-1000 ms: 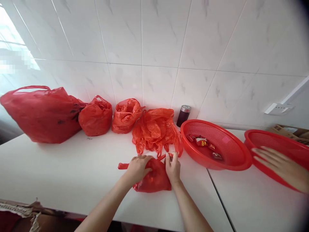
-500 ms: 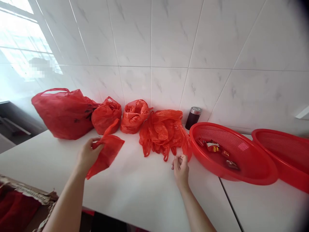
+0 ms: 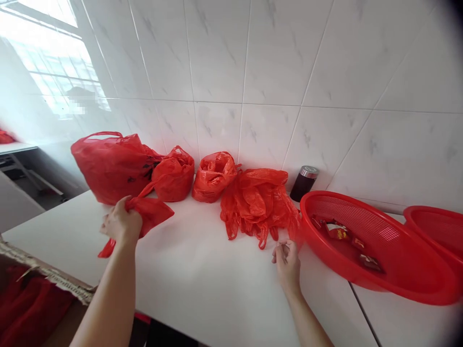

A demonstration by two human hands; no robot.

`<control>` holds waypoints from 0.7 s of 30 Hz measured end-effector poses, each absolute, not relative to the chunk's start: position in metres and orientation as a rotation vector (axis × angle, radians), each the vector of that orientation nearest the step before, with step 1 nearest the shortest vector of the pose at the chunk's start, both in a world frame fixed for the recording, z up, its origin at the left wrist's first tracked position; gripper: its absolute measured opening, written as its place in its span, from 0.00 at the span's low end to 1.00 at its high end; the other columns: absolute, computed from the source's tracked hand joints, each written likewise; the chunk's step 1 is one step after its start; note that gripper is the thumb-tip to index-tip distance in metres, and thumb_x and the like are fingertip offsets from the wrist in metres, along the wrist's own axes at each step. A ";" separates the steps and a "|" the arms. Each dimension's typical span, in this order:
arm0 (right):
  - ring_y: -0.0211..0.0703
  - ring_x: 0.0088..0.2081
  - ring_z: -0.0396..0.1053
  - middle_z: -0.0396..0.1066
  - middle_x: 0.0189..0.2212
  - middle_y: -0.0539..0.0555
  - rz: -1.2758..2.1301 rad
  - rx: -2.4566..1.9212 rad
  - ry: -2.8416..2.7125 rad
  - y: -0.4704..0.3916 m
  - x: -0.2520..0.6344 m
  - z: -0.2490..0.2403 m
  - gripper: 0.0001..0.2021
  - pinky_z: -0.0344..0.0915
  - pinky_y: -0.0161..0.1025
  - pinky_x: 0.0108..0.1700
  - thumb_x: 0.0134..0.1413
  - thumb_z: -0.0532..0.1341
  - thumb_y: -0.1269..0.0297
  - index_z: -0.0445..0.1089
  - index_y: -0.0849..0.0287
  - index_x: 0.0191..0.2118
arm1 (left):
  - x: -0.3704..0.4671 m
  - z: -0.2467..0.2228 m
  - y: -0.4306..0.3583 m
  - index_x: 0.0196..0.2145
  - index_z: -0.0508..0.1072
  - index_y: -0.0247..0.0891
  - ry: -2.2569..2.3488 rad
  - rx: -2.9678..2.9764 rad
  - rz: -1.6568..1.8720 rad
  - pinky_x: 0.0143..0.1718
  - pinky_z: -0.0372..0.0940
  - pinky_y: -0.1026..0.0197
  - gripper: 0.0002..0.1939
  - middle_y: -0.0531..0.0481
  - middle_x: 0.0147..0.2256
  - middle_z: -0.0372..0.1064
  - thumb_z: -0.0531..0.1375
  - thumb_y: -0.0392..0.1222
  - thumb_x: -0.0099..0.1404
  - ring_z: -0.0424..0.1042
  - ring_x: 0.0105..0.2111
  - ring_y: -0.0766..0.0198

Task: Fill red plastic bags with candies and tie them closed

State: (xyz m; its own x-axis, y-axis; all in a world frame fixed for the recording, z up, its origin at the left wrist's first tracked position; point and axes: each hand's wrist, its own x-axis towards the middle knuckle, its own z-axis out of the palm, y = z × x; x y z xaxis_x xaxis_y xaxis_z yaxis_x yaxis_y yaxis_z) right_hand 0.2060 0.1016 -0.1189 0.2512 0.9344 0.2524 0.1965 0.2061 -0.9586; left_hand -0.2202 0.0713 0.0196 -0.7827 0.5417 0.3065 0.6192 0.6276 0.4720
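Observation:
My left hand (image 3: 123,222) grips a thin red plastic bag (image 3: 154,215) above the left part of the white table (image 3: 202,289). Part of that bag hangs below the hand. On the right, my right hand (image 3: 287,260) is curled with its fingertips together, close to the handles of a loose heap of red plastic bags (image 3: 255,205). Whether anything is between those fingertips is too small to tell. Along the wall stand a large full red bag (image 3: 112,168) and two smaller stuffed red bags (image 3: 175,177) (image 3: 214,176).
A red basket (image 3: 405,260) with several small packets (image 3: 340,233) stands right of the heap, and a second red basket (image 3: 441,231) is beyond it. A dark flask (image 3: 304,184) stands by the tiled wall. At the lower left is a cardboard box (image 3: 47,272) holding red material.
The view has turned left. My left hand has moved left with the red bag and turned over. My right hand stays curled beside the heap.

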 end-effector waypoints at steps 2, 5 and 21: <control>0.37 0.22 0.65 0.64 0.22 0.45 0.753 -1.268 -1.212 0.102 0.207 -0.120 0.14 0.63 0.34 0.28 0.60 0.56 0.49 0.58 0.54 0.38 | -0.240 0.040 0.077 0.61 0.62 0.41 -2.719 -1.052 -0.805 0.42 0.58 0.49 0.26 0.40 0.53 0.65 0.50 0.44 0.66 0.64 0.47 0.48; 0.37 0.22 0.65 0.65 0.22 0.45 0.749 -1.295 -1.202 0.103 0.208 -0.123 0.14 0.63 0.34 0.28 0.60 0.56 0.49 0.58 0.54 0.39 | -0.270 0.068 0.076 0.60 0.64 0.37 -2.721 -1.191 -0.706 0.38 0.59 0.55 0.28 0.44 0.48 0.68 0.54 0.46 0.63 0.64 0.40 0.55; 0.38 0.20 0.64 0.63 0.19 0.45 0.703 -1.303 -1.316 0.103 0.203 -0.121 0.14 0.62 0.33 0.24 0.62 0.52 0.49 0.59 0.54 0.38 | -0.268 0.022 0.062 0.55 0.68 0.36 -2.658 -1.579 -0.386 0.40 0.60 0.58 0.24 0.38 0.50 0.69 0.52 0.49 0.65 0.69 0.45 0.46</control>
State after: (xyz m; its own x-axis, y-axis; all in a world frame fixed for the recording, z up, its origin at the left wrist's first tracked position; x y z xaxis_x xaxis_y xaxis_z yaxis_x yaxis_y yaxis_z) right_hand 0.2031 0.1029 -0.1214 0.2062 0.9368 0.2825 0.2859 0.2184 -0.9330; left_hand -0.2685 0.0620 0.0218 -0.4862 0.8613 0.1475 0.8677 0.4557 0.1986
